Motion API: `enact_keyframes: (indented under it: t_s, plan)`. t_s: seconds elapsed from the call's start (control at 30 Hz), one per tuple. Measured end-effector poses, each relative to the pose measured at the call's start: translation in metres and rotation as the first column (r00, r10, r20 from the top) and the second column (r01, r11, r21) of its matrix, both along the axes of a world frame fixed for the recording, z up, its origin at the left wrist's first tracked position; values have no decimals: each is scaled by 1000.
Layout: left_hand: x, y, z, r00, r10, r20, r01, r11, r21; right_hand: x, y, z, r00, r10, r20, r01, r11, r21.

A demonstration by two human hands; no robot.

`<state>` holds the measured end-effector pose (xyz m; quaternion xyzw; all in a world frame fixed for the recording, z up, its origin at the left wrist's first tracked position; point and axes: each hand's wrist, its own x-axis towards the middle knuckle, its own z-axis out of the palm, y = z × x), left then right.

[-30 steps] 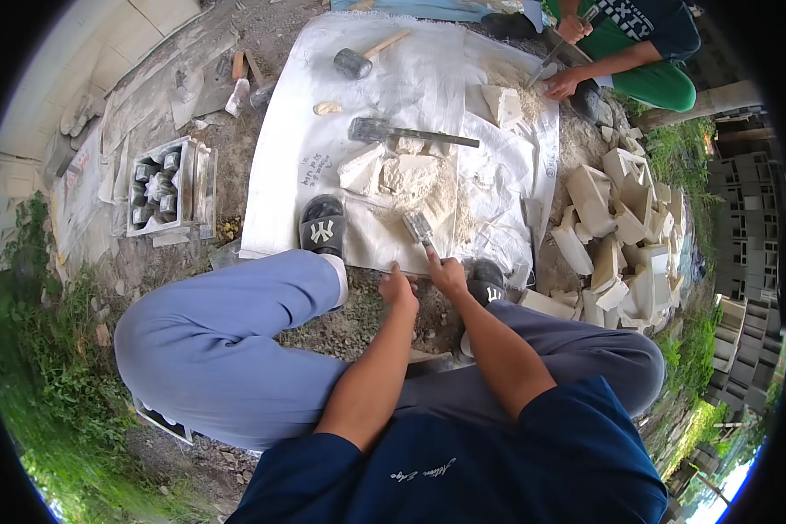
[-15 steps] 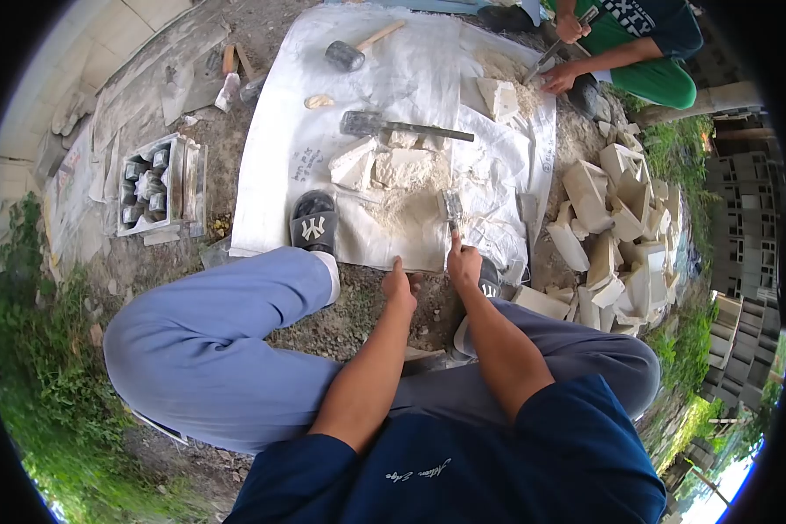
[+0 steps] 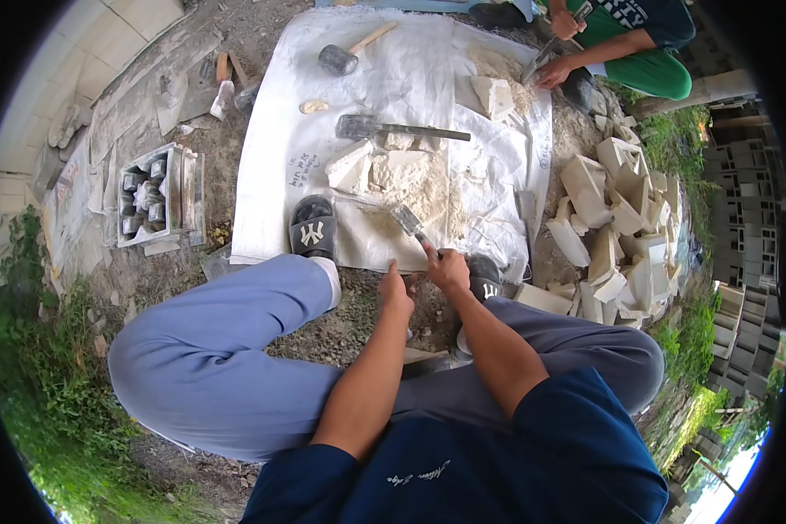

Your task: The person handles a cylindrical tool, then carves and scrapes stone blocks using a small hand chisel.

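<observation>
"Surroundings?"

"White sheet (image 3: 275, 131) bearing a mallet (image 3: 337, 60) and a dark-handled hammer (image 3: 355, 127); pale broken pieces (image 3: 406, 170) obstruct directly beyond the hand tool (image 3: 406, 219)."

"Tool's condition?"

"Grey, blocky head, at the sheet's near side. Right hand (image 3: 448, 269) wrapped round its handle. Left hand (image 3: 396, 286) near; its grip I cannot tell."

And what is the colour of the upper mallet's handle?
The handle is light brown, best seen in the head view.
</observation>
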<state>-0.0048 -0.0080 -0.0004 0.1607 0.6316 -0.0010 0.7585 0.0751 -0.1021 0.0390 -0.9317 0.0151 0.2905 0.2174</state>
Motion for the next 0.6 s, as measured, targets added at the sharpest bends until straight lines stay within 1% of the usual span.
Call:
enact_keyframes:
  t_s: [0.1, 0.17, 0.2, 0.27, 0.33, 0.4, 0.5, 0.53, 0.57, 0.6]
  plan:
    - [-1, 0, -4, 999, 4, -44, -4, 1000, 7, 22, -6, -2, 988, -134, 81, 137, 990, -32]
    - [1, -1, -6, 997, 28, -71, -27, 1000, 11, 35, -8, -4, 967, -197, 164, 199, 980, 3]
    - [3, -1, -6, 994, 51, -92, -49, 999, 22, 43, -8, -6, 966, -197, 165, 200, 980, 2]
    - [3, 1, -9, 995, 51, -82, -49, 998, 28, 55, -9, -8, 958, -244, 152, 244, 970, 17]
    - [2, 2, -13, 996, 53, -77, -51, 998, 37, 54, -10, -12, 961, -228, 159, 227, 974, 25]
    - [1, 3, -10, 999, 28, -35, -27, 999, 37, 48, -12, -20, 967, -207, 151, 203, 978, 44]
    - [3, 3, -4, 999, -4, -49, 6, 998, 56, 26, -11, -30, 970, -171, 175, 161, 984, 70]
    - [3, 1, -2, 999, -7, -49, 9, 998, 55, 24, -13, -38, 982, -126, 137, 114, 989, 96]
    - [3, 0, 1, 998, -2, -68, 6, 998, 67, 22, -14, -35, 982, -129, 137, 116, 989, 96]
    - [5, 1, 5, 996, 4, -84, 3, 997, 79, 20, -14, -32, 986, -149, 77, 143, 986, 80]
